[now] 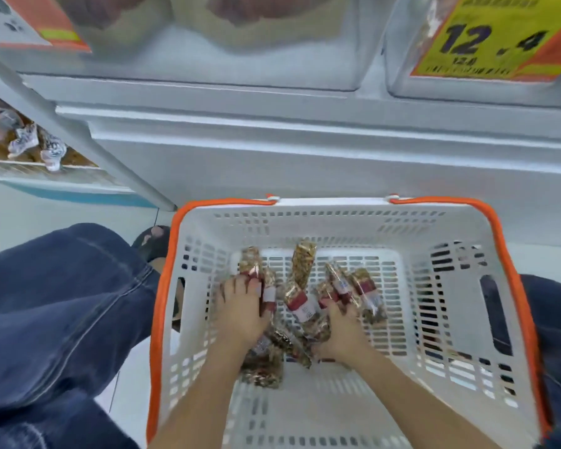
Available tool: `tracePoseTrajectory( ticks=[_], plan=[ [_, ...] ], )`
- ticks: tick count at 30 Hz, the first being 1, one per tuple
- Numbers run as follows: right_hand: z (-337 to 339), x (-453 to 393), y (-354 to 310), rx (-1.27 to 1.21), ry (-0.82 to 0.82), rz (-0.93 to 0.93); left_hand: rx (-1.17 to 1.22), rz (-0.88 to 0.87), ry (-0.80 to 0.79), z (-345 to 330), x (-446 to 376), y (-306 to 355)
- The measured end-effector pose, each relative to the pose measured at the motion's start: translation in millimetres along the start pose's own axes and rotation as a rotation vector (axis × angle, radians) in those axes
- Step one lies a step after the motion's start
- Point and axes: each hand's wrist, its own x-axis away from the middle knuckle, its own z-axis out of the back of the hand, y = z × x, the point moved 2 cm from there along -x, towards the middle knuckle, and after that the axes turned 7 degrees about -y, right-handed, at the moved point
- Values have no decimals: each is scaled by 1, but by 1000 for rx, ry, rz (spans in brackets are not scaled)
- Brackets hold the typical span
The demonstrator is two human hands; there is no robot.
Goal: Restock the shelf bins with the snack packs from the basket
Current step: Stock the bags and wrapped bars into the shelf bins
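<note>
A white basket (450,319) with an orange rim stands on the floor below me. Several clear snack packs (302,270) with red labels lie on its bottom. My left hand (240,315) is down in the basket, fingers closed around a couple of packs at the left of the pile. Beside it, my right hand (342,328) grips packs at the middle of the pile. Clear shelf bins (272,53) sit above on the white shelf.
A yellow price tag (493,37) reading 12.4 hangs on the right bin; an orange-and-white tag (30,24) is at upper left. A lower left shelf (30,147) holds other packs. My knees in blue jeans (62,303) flank the basket.
</note>
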Motion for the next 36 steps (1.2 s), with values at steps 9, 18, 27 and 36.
tracePoseTrajectory(
  ticks=[9,18,27,36],
  plan=[
    [-29,-25,-39,-207,-94,37,647,251,-310,-18,-27,-27],
    [-11,-26,-44,-671,-330,37,1089,319,-397,-19,-26,-24],
    [13,15,-57,-1566,-604,66,1281,237,-562,22,-11,5],
    [80,70,-48,-1386,-344,105,935,-158,-354,85,40,59]
  ],
)
